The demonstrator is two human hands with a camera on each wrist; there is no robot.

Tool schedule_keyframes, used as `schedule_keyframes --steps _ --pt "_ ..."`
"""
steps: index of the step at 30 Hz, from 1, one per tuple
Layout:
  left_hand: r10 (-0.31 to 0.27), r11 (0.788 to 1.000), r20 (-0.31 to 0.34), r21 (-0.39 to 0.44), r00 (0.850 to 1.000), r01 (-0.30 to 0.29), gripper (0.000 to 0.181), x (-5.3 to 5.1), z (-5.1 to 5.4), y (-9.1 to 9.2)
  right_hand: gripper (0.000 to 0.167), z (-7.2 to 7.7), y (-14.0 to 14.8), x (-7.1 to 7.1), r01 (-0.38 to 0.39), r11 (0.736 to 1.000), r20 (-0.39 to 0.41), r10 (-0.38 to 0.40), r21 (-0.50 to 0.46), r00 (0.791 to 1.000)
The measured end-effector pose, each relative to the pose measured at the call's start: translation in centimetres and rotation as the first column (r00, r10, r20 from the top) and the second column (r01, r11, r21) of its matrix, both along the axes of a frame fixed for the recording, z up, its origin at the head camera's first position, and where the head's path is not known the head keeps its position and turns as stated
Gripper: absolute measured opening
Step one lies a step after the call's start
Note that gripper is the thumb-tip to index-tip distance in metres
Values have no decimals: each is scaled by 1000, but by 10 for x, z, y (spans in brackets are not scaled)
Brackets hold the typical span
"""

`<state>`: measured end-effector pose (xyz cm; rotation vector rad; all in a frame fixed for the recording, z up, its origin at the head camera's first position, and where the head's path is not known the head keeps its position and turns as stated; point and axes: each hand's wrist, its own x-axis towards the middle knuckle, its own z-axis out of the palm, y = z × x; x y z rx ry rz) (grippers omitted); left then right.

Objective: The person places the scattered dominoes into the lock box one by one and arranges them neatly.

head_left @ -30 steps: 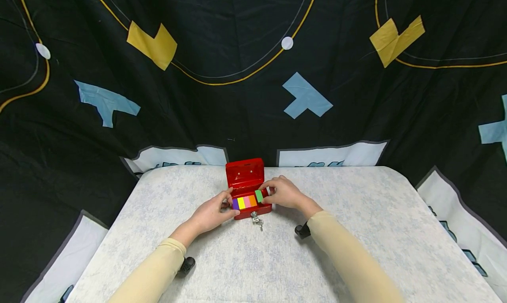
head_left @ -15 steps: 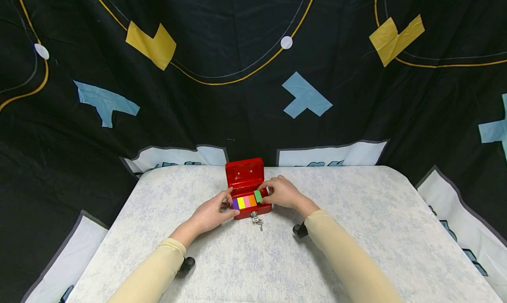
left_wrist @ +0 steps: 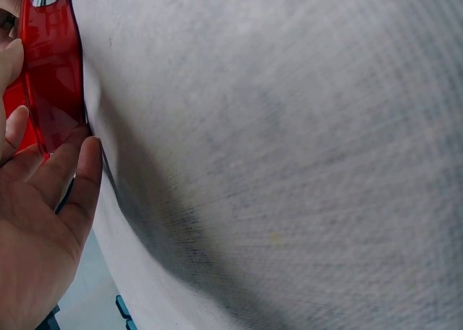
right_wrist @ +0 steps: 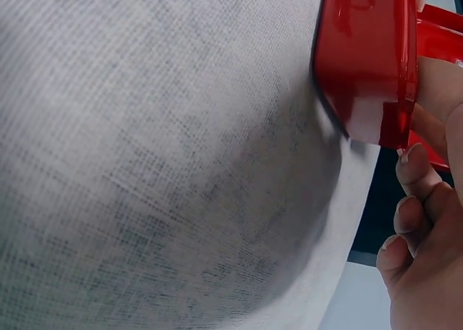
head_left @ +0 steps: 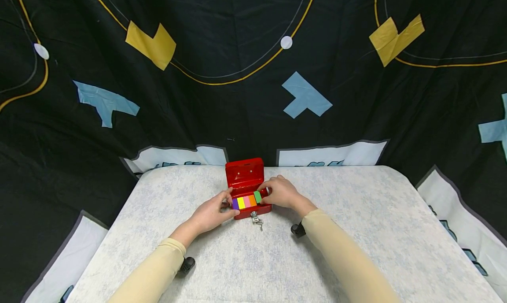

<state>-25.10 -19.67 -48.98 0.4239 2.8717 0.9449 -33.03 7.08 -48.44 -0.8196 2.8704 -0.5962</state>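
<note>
A red cash box (head_left: 244, 214) stands on the table with its lid (head_left: 245, 170) raised. Inside it lies a row of flat rectangular blocks: purple (head_left: 235, 204), yellow (head_left: 240, 202), pink (head_left: 247, 201) and orange (head_left: 252, 200). My right hand (head_left: 286, 193) pinches a green block (head_left: 258, 197) at the right end of this row, inside the box. At the box's left end, my left hand (head_left: 214, 212) grips the wall, thumb at the front corner; the left wrist view shows its fingers (left_wrist: 61, 167) against the side. The right wrist view hides the green block.
A small bunch of keys (head_left: 259, 223) hangs from the lock at the box's front. A pale patterned cloth (head_left: 245, 263) covers the table, whose far edge lies just behind the lid. Beyond it hangs a black curtain (head_left: 222, 118).
The green block, in my right hand, has shifted slightly left and down against the orange one. The left hand and the box have stayed in place.
</note>
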Motion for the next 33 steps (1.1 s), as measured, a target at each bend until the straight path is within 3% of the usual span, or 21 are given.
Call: schedule_keyframes --steps 33 --pt "16 1000 25 6 1000 -16 34 -1 -2 0 36 4 -8 2 41 991 -17 -40 130 999"
